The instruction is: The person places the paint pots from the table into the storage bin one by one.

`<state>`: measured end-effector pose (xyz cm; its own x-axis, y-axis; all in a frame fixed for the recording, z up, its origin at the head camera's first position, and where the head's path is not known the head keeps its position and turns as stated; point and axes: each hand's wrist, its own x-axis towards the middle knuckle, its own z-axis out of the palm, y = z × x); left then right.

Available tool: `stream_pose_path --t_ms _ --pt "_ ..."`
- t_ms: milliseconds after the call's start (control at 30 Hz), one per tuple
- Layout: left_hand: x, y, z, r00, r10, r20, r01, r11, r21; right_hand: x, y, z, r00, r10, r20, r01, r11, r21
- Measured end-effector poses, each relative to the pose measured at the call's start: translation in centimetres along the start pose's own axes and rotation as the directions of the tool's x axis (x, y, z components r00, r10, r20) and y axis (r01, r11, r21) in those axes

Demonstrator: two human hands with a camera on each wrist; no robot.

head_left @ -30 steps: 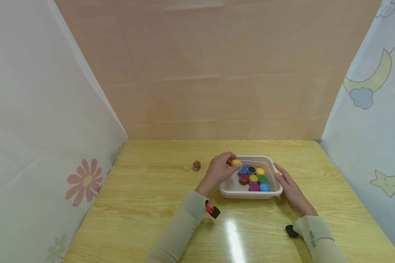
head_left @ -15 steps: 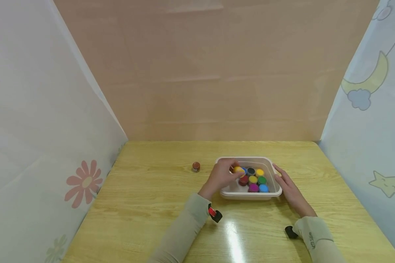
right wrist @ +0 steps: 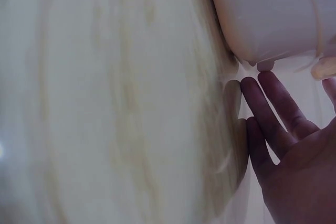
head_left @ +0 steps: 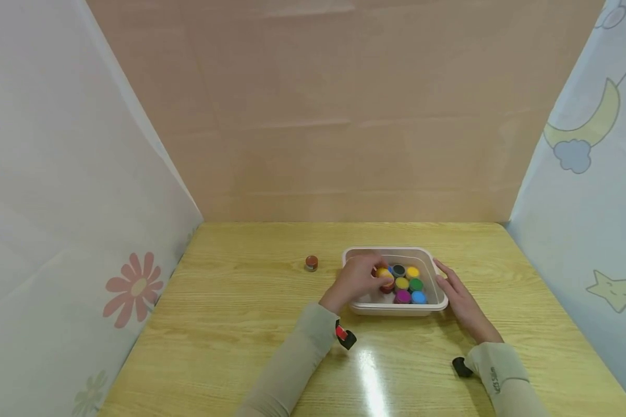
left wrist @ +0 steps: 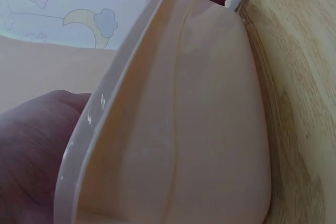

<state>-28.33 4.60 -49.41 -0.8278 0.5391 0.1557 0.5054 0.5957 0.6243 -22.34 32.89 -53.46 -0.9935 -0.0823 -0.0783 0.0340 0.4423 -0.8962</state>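
Note:
A pale pink plastic box (head_left: 391, 311) stands on the table, holding several small paint pots with coloured lids. Over its left half, my left hand (head_left: 356, 280) pinches an orange-yellow-lidded paint pot (head_left: 384, 274) between thumb and fingers, close above a red pot. Part of the blue pot is hidden behind it. Against the box's right side lies my right hand (head_left: 462, 304); in the right wrist view its fingers (right wrist: 283, 100) are fairly straight and spread near the box's corner. The left wrist view shows the box's outer wall (left wrist: 220, 108), with the left hand (left wrist: 34, 145) beyond the rim.
One brown-red-lidded pot (head_left: 311, 263) sits by itself on the wooden table (head_left: 229, 313), left of the box. A brown-papered wall (head_left: 313, 127) rises behind the table, and patterned panels stand at both sides.
My left hand has moved slightly right and lower into the box with the orange-yellow-lidded paint pot. The right hand has stayed at the box's side.

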Motion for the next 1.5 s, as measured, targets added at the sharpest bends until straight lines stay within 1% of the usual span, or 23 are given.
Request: stream_pose_path --t_ms 167,267,467,733,833,1000,1200,1500 --pt "0.00 0.06 0.03 1.000 0.019 0.025 -0.020 0.998 0.055 -0.05 0.01 0.08 1.000 -0.002 -0.005 0.002 1.000 -0.010" --pt "-0.07 0.09 0.03 0.999 0.018 0.043 -0.022 0.997 0.075 -0.08 0.07 0.09 1.000 0.007 -0.004 -0.007 1.000 -0.013" --pt "-0.10 0.30 0.13 0.998 0.028 0.057 -0.037 0.987 0.159 -0.12 0.20 0.11 1.000 0.015 -0.003 -0.015 1.000 -0.007" --pt "-0.21 0.64 0.11 0.995 0.050 0.087 -0.068 0.974 0.216 -0.34 0.30 0.12 1.000 0.002 -0.001 -0.002 1.000 0.022" --pt "-0.22 0.69 0.08 0.993 0.048 0.107 -0.072 0.971 0.229 -0.38 0.30 0.16 1.000 0.001 0.000 -0.001 1.000 0.024" --pt "-0.18 0.69 -0.03 0.990 0.042 0.133 -0.070 0.975 0.211 -0.34 0.38 0.18 1.000 0.015 0.000 -0.015 1.000 0.022" --pt "0.09 0.50 -0.20 0.987 0.045 0.157 -0.070 0.984 0.161 -0.11 0.32 0.12 0.999 0.033 0.000 -0.033 0.999 0.001" --pt "0.20 0.03 -0.47 0.979 0.065 0.192 -0.088 0.989 0.116 -0.28 -0.10 0.00 1.000 0.013 0.010 -0.014 1.000 0.012"
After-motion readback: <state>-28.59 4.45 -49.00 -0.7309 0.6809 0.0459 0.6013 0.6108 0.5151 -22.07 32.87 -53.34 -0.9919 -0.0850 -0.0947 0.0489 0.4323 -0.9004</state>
